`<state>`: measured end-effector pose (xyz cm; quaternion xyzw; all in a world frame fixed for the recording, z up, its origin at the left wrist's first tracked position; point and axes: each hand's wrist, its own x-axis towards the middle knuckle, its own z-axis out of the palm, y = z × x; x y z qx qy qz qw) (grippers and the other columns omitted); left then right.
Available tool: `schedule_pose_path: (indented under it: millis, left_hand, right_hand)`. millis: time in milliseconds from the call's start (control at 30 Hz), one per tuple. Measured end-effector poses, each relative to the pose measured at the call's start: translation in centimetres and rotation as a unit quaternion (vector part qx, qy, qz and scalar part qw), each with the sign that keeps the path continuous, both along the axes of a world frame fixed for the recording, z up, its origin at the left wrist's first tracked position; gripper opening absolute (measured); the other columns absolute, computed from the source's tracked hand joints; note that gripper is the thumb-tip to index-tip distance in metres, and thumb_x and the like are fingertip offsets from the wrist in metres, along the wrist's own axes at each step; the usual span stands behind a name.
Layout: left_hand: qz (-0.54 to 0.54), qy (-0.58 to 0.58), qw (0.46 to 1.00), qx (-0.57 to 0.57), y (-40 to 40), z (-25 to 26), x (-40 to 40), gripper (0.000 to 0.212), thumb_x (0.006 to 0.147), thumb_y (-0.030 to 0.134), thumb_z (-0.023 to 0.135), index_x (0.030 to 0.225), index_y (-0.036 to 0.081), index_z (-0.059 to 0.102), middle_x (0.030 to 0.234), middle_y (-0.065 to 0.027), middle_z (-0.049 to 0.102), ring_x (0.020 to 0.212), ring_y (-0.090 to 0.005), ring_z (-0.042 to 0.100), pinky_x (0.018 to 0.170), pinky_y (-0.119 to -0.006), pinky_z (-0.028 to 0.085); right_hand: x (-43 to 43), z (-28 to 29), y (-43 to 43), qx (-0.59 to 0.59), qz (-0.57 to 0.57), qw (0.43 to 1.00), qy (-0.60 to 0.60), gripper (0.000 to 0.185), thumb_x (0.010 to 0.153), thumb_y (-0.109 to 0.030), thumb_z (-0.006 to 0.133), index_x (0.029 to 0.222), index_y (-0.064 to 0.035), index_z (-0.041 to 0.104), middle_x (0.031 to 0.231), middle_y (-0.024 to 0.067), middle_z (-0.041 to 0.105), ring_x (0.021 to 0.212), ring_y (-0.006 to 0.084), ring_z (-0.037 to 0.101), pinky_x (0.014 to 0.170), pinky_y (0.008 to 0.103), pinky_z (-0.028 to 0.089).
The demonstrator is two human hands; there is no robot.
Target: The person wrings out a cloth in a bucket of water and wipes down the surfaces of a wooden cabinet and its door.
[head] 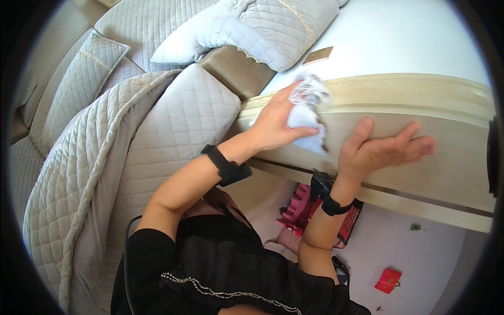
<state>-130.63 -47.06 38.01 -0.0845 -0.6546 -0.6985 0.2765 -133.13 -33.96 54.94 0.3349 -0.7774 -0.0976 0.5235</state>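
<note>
My left hand (pixel 275 120) grips a crumpled white cloth (pixel 306 114), slightly blurred, against the moulded edge of a pale wooden piece of furniture (pixel 413 94). The thumb lies over the cloth; its far end reaches the white top (pixel 393 43). To the right, my right hand (pixel 384 151) is empty, its fingers spread in front of the wooden front panel (pixel 453 169). Whether it touches the panel I cannot tell. A black strap with a small device circles each wrist.
Quilted grey cushions (pixel 185 110) and a brown upholstered armrest (pixel 236 71) adjoin the furniture on the left. A small brown booklet (pixel 318 55) lies on the white top. Below the panel are pink and red items (pixel 297 208) and a red pouch (pixel 388 280).
</note>
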Motion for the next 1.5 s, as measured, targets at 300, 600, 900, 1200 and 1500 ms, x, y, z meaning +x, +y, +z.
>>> schedule_pose_path:
  millis: [300,600,900,1200,1500]
  left_hand:
    - [0.032,0.115,0.993,-0.005,1.1,2.8,0.1,0.087,0.072,0.034,0.084,0.144,0.006,0.045,0.15,-0.0244,0.04,0.14,-0.0448,0.037,0.118,-0.055,0.028]
    - [0.017,0.064,0.995,0.076,1.2,2.6,0.6,0.074,0.071,0.023,0.082,0.135,0.002,0.053,0.142,-0.0198,0.049,0.13,-0.0409,0.048,0.11,-0.045,0.038]
    - [0.08,0.29,0.954,-0.016,-0.2,8.9,-2.8,0.075,0.058,0.003,0.072,0.131,0.003,0.055,0.148,-0.0225,0.043,0.137,-0.0431,0.041,0.109,-0.048,0.04]
    - [0.053,0.301,0.95,-0.07,-1.7,13.6,-3.4,0.078,0.06,0.004,0.073,0.135,0.007,0.052,0.149,-0.0214,0.043,0.131,-0.0435,0.045,0.106,-0.048,0.042]
    - [0.085,0.177,0.979,-0.064,0.5,2.5,-1.0,0.093,0.061,0.003,0.076,0.145,0.013,0.038,0.147,-0.0256,0.041,0.128,-0.0488,0.046,0.105,-0.05,0.044]
  right_hand:
    - [0.5,0.8,0.4,-0.001,0.036,0.998,-0.049,0.075,0.1,-0.044,0.05,0.157,-0.0035,0.023,0.165,0.0287,0.0,0.151,0.0513,-0.003,0.115,0.0683,0.0]
    - [0.7,0.5,-0.1,-0.038,0.023,0.997,-0.066,0.073,0.101,-0.046,0.046,0.157,-0.0035,0.026,0.164,0.0307,0.0,0.15,0.0534,-0.004,0.115,0.0684,-0.002]
    - [1.1,0.5,0.1,-0.052,0.024,0.994,-0.088,0.071,0.103,-0.047,0.039,0.157,-0.0039,0.025,0.165,0.0278,0.002,0.151,0.0512,-0.004,0.116,0.0664,-0.004]
    - [0.3,0.2,1.2,-0.036,0.09,0.991,-0.09,0.073,0.104,-0.051,0.032,0.158,-0.0041,0.02,0.165,0.0274,0.005,0.151,0.0506,-0.005,0.117,0.0637,-0.006]
    - [0.8,0.3,0.1,-0.055,0.06,0.993,-0.088,0.085,0.1,-0.068,0.027,0.156,-0.0034,0.032,0.165,0.0289,0.004,0.152,0.0481,-0.004,0.118,0.0612,-0.008]
